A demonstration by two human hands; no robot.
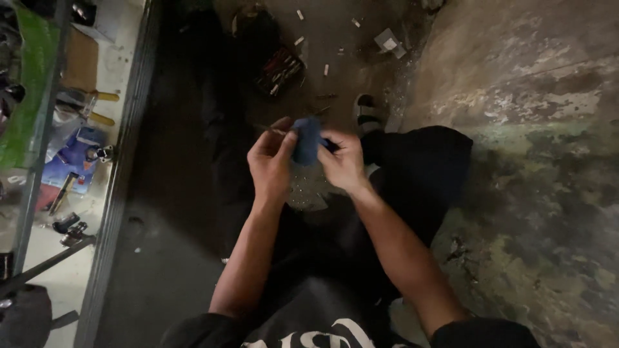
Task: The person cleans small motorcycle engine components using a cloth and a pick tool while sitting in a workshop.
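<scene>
Blue cloth-like bundle (305, 140) sits pinched between both hands over the lap: left hand (271, 161) closed on its nine o'clock side, right hand (343, 162) gripping at three o'clock. Seemingly mid-wrapping; steady fingertip control matters.

the dark floor (174, 193) left of the raised knee (419, 167) lies open, with room to pass. beyond the knee, a box of small tools (278, 71), scattered scraps (325, 67) and a sandalled foot (369, 115) crowd the ground. right of the knee a rough wall (541, 161) closes that side.
</scene>
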